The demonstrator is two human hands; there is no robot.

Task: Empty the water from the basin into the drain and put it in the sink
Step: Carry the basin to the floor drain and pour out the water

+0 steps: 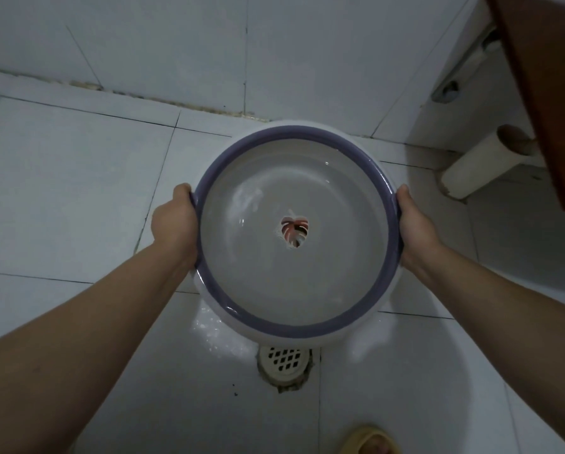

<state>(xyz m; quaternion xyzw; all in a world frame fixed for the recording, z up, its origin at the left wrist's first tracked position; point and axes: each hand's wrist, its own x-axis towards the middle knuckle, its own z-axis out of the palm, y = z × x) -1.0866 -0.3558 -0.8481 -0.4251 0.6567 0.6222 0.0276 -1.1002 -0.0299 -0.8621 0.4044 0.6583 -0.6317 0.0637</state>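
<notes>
Purple-rimmed white basin (294,131) with water (261,283) hangs between my hands. I see the left hand (174,221) and right hand (417,224) each hook a thumb over its rim, other fingers hidden beneath. The drain (284,360) lies below my fingers, nearer me.

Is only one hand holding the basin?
No, the left hand and the right hand each grip the rim of the basin on opposite sides.

White floor tiles (78,191) meet a tiled wall (176,44) along a grimy seam (163,101), with a brown panel (549,93) at top right, a white tube (480,165) beneath it, and a yellow slipper (369,440) at the bottom edge.
</notes>
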